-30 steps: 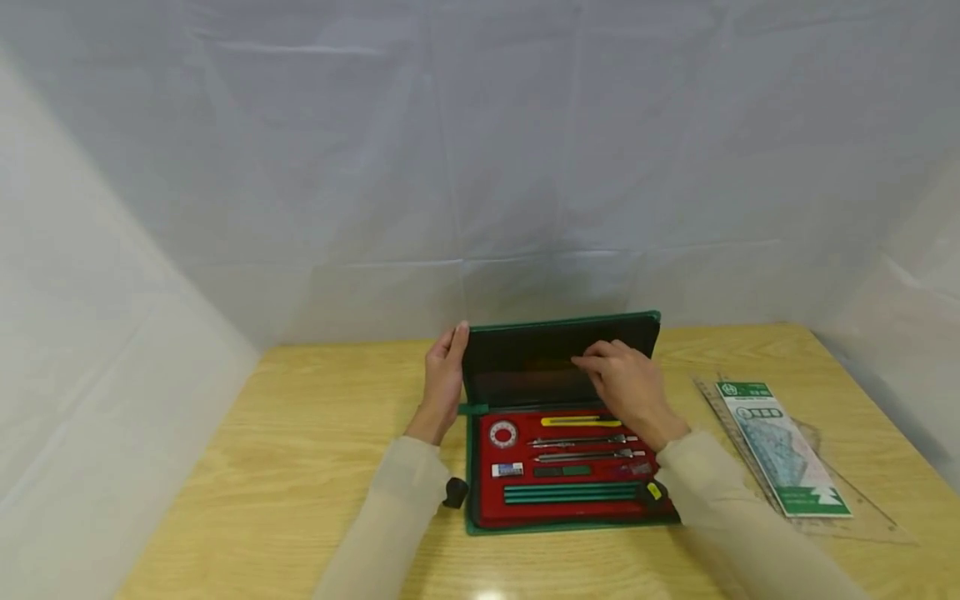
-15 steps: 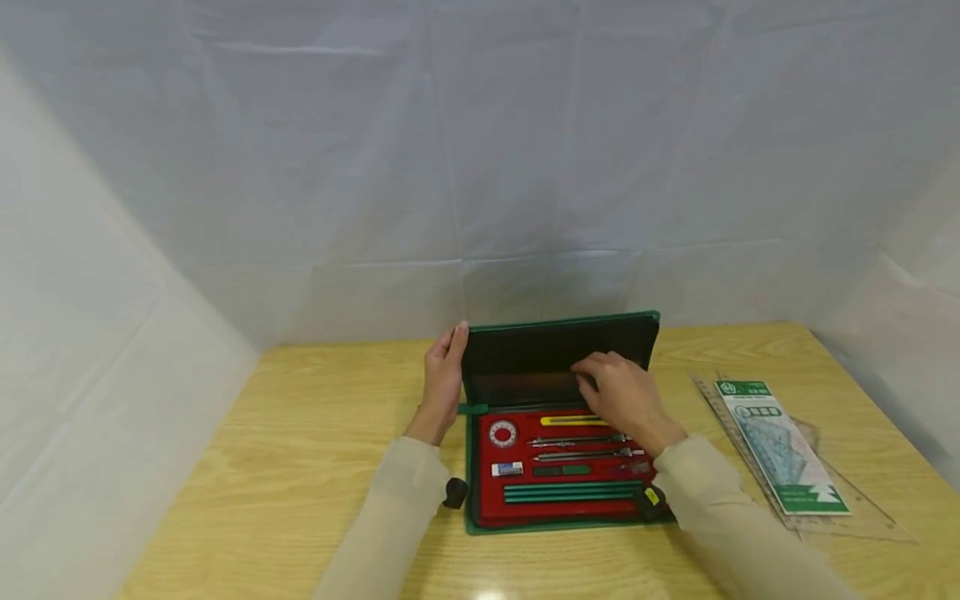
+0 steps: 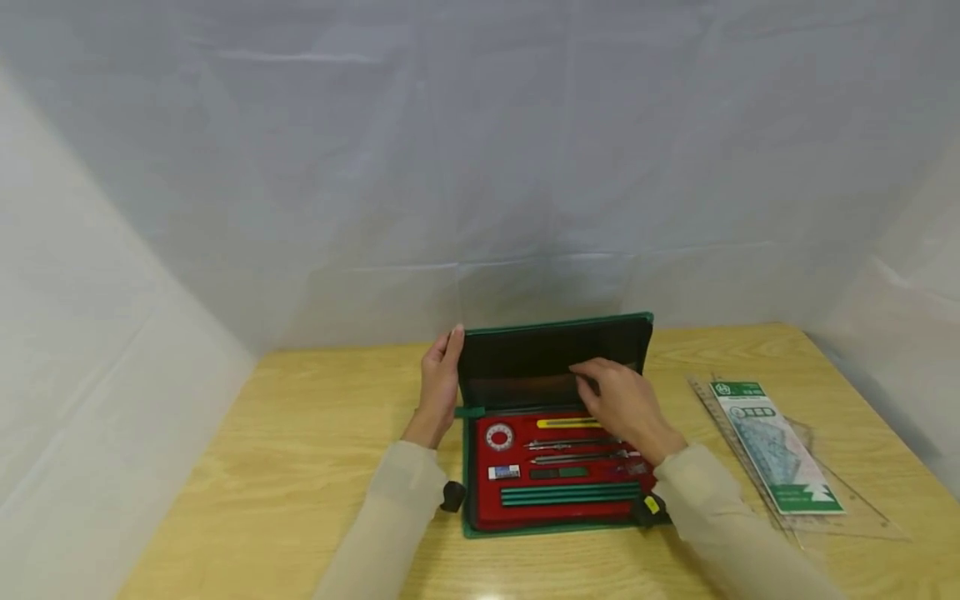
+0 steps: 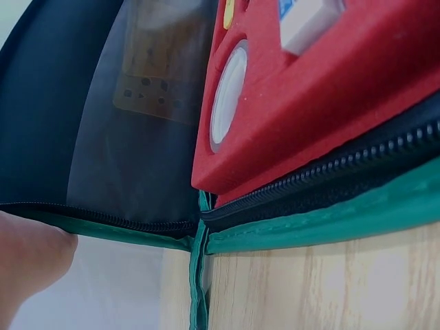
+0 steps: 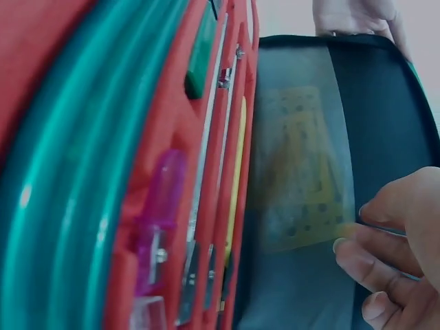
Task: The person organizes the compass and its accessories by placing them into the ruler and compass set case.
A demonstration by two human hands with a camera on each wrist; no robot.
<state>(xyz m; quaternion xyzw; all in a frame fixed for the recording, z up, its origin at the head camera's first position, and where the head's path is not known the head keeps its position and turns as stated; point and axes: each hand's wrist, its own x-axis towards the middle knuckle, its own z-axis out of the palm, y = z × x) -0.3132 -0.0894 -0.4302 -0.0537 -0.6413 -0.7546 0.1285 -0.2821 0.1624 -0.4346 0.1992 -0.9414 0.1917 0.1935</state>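
Observation:
A green zip case [image 3: 471,500] lies open on the table, its lid [image 3: 547,350] raised. The left hand [image 3: 438,383] grips the lid's left edge, thumb at the rim. Inside the lid, a see-through pocket [image 5: 302,69] holds a yellow-orange stencil [image 5: 295,237] with small cut-out shapes. The right hand [image 3: 624,404] pinches at the stencil's corner by the pocket's edge, fingers bent. Below, the red tray [image 3: 491,512] carries a yellow cutter [image 3: 566,423], compasses [image 3: 570,459], a white ring-shaped disc [image 3: 499,437], an eraser [image 3: 504,472] and green pencils [image 3: 562,495].
Right of the case lies a green-and-white packet [image 3: 780,450] on top of clear set squares [image 3: 855,504]. The wooden table [image 3: 330,467] reaches back to a whitish sheet wall [image 3: 375,192], with more sheeting at both sides.
The right hand has moved slightly down along the inside of the lid, with the stencil lower in the pocket. The left hand keeps its hold on the lid.

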